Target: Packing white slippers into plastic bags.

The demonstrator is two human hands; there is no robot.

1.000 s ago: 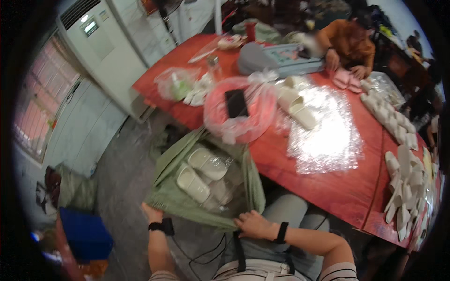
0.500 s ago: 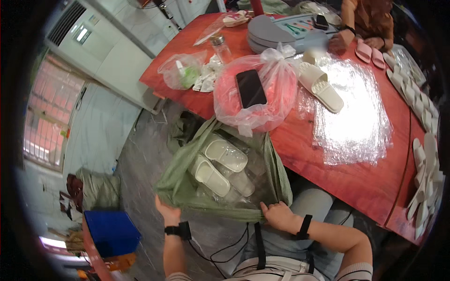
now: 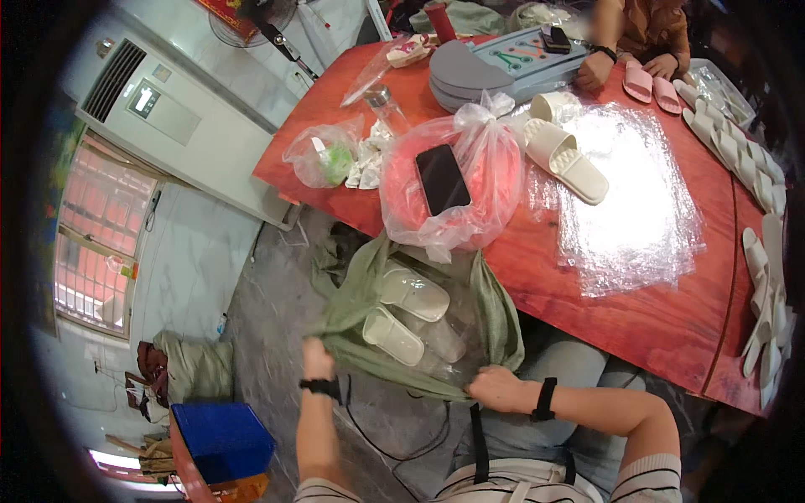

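Left hand (image 3: 317,356): pinching the green sack's (image 3: 352,302) near rim.
Right hand (image 3: 493,387): gripping the opposite rim, spreading the mouth open.
Sack: beside the red worktop (image 3: 654,310), probably holding wrapped white slippers (image 3: 412,293).

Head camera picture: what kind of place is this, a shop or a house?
Probably a small workshop where slippers get packed. Rows of cream slippers line the red table, and both hands hold open a green sack with more inside.

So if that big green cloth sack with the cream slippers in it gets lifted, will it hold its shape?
Probably not: the green cloth sack already folds and droops between the left hand and right hand. It likely sags under the cream foam slippers, which look light, so these may slide together.
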